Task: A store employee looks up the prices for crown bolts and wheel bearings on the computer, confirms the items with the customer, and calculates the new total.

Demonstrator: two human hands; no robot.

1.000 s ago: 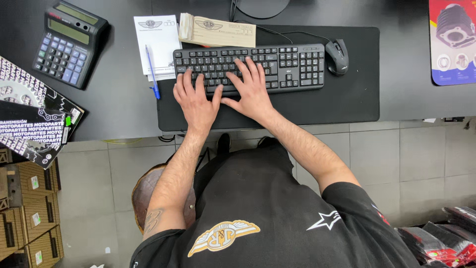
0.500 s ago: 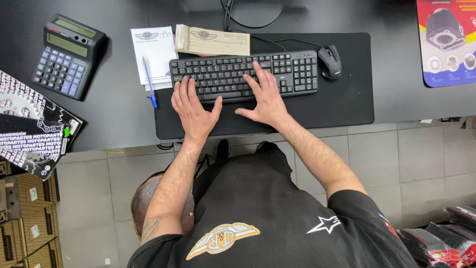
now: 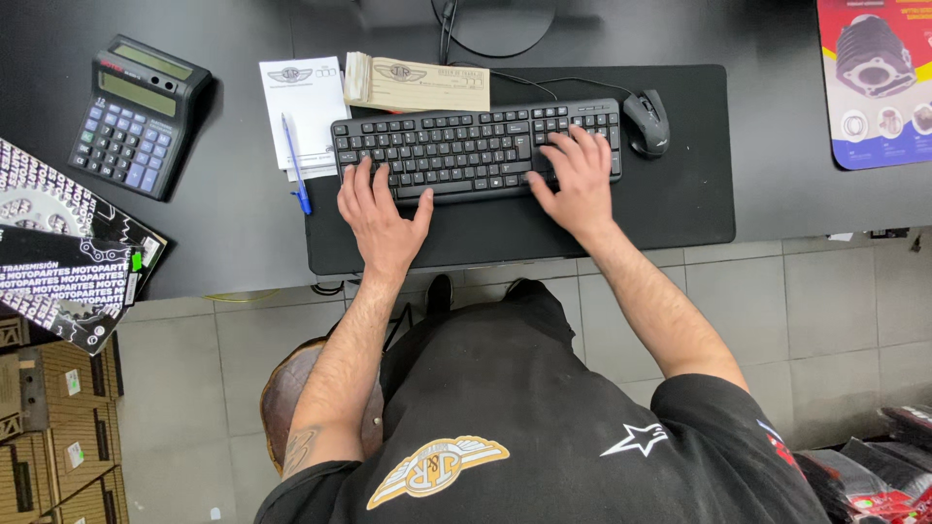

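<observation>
A black keyboard (image 3: 466,147) lies on a black desk mat (image 3: 680,204) on a dark desk. My left hand (image 3: 381,215) rests at the keyboard's left front edge, fingers spread on the lower keys. My right hand (image 3: 578,175) lies over the right part of the keyboard, fingers spread on the keys near the number pad. Neither hand holds anything. A black mouse (image 3: 647,122) sits just right of the keyboard, close to my right hand.
A notepad (image 3: 303,102) with a blue pen (image 3: 294,160) lies left of the keyboard, a tan booklet (image 3: 419,85) behind it. A calculator (image 3: 139,114) and black packaged parts (image 3: 63,243) sit far left. Cardboard boxes (image 3: 53,427) stand on the tiled floor.
My right hand has slid rightwards along the keyboard, from the middle keys to the right end. My left hand stays at the left end.
</observation>
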